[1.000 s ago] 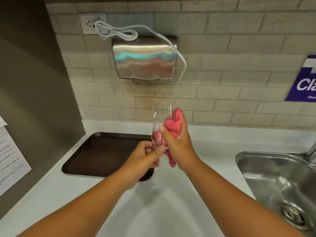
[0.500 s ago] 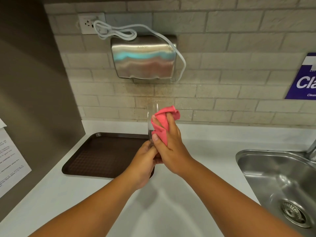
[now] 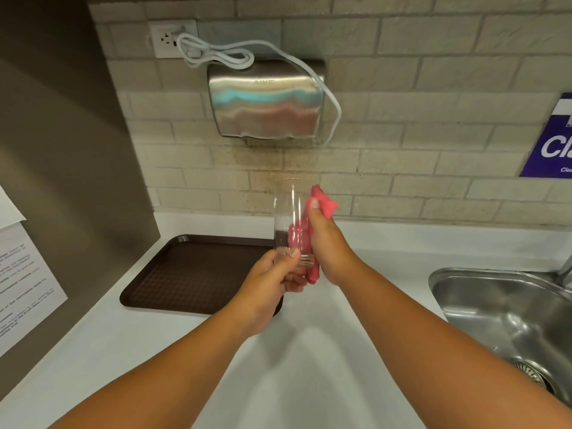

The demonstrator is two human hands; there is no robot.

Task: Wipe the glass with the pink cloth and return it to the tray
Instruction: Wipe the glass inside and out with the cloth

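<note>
A tall clear glass (image 3: 289, 212) stands upright in the air above the counter, its mouth up. My left hand (image 3: 272, 283) grips its base from below. My right hand (image 3: 328, 243) presses a pink cloth (image 3: 322, 204) against the glass's right side, with the cloth wrapped behind it and showing through the glass. A dark brown tray (image 3: 192, 274) lies on the white counter to the left, below and behind my left hand; nothing is on its visible surface.
A steel hand dryer (image 3: 266, 103) with a white cord hangs on the brick wall above. A steel sink (image 3: 501, 320) is at the right. A dark side panel with a paper notice (image 3: 24, 274) stands at the left. A purple sign (image 3: 551, 140) is on the wall.
My right hand and the cloth have shifted from the front of the glass round to its right side, leaving more of the glass uncovered. My left hand still holds the base.
</note>
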